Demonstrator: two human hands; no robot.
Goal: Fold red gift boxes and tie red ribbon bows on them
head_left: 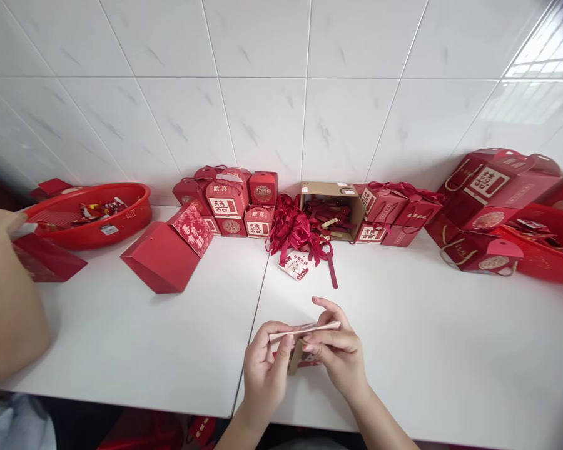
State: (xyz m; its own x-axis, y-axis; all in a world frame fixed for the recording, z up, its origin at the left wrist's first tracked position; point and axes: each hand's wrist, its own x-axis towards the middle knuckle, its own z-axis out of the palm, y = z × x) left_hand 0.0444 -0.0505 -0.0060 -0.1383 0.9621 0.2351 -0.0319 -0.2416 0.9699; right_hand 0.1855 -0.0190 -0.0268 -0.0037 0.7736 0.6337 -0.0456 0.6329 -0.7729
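Low over the front of the white table, my left hand and my right hand both pinch a pale pink folded card, seen nearly edge-on. Thumbs are on the near side, with fingers behind. My right index finger sticks up, off the card. Between the hands a narrow tan strip points down toward me; whether it is joined to the card I cannot tell. Below the right fingers shows a part with red and dark print. Beyond the hands lie a printed tag and a dark red strip.
Red ribbons heap beside an open cardboard box of red strips. Red gift boxes stack along the tiled wall. A red basket and an open red box stand left, near another person's arm.
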